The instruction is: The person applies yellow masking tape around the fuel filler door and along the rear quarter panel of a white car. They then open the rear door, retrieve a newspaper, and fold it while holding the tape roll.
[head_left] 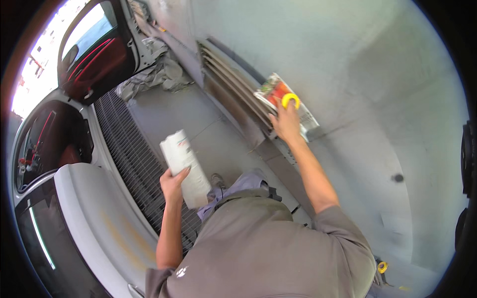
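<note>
My left hand [172, 185] grips a long white folded or rolled sheet bundle [185, 158], its thumb across the near face. Whether it is paper or plastic I cannot tell. Out to the right, my right hand [286, 123] is closed on a yellow roll of tape [296, 103]. Right beneath the tape are colourful printed paper sheets [309, 118] at the wall ledge. My fingers partly cover them, and I cannot tell if the hand holds the sheets too.
A grey car [107, 208] stands along my left, its door [99, 54] swung open ahead. Floor grating [130, 134] runs beside it. Crumpled grey sheeting [161, 72] lies ahead, near slatted metal panels [231, 84] against the wall [367, 114]. Another yellow roll [382, 267] shows at lower right.
</note>
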`<action>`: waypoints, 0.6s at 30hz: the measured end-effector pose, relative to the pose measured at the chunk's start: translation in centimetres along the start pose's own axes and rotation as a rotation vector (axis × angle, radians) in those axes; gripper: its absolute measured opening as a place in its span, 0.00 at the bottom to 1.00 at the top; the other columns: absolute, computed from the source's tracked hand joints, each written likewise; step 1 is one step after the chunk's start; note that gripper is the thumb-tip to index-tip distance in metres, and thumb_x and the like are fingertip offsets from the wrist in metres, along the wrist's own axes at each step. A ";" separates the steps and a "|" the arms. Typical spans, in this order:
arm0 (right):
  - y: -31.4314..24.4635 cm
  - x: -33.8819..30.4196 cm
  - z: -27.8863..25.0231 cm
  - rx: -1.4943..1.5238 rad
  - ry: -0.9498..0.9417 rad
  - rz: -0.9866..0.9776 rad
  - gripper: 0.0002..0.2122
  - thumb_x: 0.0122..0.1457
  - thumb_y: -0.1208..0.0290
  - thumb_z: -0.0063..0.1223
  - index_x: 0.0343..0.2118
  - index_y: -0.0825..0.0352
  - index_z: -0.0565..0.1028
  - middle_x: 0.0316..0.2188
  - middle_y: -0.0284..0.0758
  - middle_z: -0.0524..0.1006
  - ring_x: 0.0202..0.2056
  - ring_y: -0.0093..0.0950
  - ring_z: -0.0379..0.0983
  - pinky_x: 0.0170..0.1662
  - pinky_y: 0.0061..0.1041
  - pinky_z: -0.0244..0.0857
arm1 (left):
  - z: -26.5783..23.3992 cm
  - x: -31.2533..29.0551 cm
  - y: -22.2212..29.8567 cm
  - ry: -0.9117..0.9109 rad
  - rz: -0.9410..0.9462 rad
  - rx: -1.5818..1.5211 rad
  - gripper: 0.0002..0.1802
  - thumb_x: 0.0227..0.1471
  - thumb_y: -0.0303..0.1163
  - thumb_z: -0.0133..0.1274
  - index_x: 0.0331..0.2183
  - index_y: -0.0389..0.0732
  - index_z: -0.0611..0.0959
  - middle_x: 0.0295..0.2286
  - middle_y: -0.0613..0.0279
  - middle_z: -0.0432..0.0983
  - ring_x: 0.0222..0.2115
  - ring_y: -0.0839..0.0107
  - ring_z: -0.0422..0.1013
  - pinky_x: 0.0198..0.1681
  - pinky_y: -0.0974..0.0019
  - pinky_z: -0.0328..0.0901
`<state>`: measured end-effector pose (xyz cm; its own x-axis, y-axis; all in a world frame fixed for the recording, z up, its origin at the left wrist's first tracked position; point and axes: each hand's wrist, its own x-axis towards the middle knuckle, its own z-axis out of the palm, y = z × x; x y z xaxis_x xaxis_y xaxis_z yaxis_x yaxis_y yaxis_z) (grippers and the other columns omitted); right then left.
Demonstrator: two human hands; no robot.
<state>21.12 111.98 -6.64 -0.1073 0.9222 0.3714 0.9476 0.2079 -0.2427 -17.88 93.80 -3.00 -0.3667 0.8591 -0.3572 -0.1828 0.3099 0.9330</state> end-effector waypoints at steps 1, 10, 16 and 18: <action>-1.8 -0.5 -1.6 -0.007 0.098 -0.052 0.30 0.60 0.61 0.65 0.62 0.70 0.71 0.57 0.60 0.67 0.54 0.57 0.70 0.55 0.50 0.68 | 0.3 1.6 1.9 -0.042 0.020 0.052 0.18 0.48 0.24 0.69 0.43 0.28 0.87 0.36 0.57 0.86 0.34 0.70 0.80 0.41 0.65 0.74; -26.1 2.2 -0.3 1.127 -0.439 0.133 0.33 0.59 0.60 0.68 0.63 0.72 0.68 0.53 0.44 0.70 0.57 0.36 0.69 0.54 0.34 0.69 | 4.6 11.2 7.7 -0.153 0.115 0.044 0.16 0.64 0.36 0.62 0.32 0.31 0.88 0.22 0.74 0.77 0.24 0.86 0.64 0.25 0.73 0.60; -33.2 11.2 4.7 1.515 -0.810 0.385 0.15 0.69 0.69 0.56 0.52 0.74 0.76 0.44 0.35 0.80 0.43 0.24 0.77 0.46 0.27 0.73 | -1.7 17.1 11.1 -0.068 0.176 -0.225 0.23 0.72 0.42 0.50 0.36 0.31 0.88 0.26 0.69 0.81 0.27 0.85 0.69 0.30 0.75 0.65; -35.0 14.2 6.3 1.647 -1.019 0.395 0.17 0.68 0.66 0.58 0.53 0.74 0.76 0.44 0.35 0.80 0.44 0.23 0.77 0.45 0.24 0.73 | -4.5 18.4 12.7 0.051 0.201 -0.253 0.23 0.73 0.41 0.48 0.37 0.31 0.88 0.28 0.67 0.82 0.28 0.84 0.71 0.30 0.75 0.66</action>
<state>-15.48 119.79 1.52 -0.6679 0.6724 -0.3190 -0.1259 -0.5245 -0.8420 -31.01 111.70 2.13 -0.4627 0.8692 -0.1743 -0.3202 0.0195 0.9471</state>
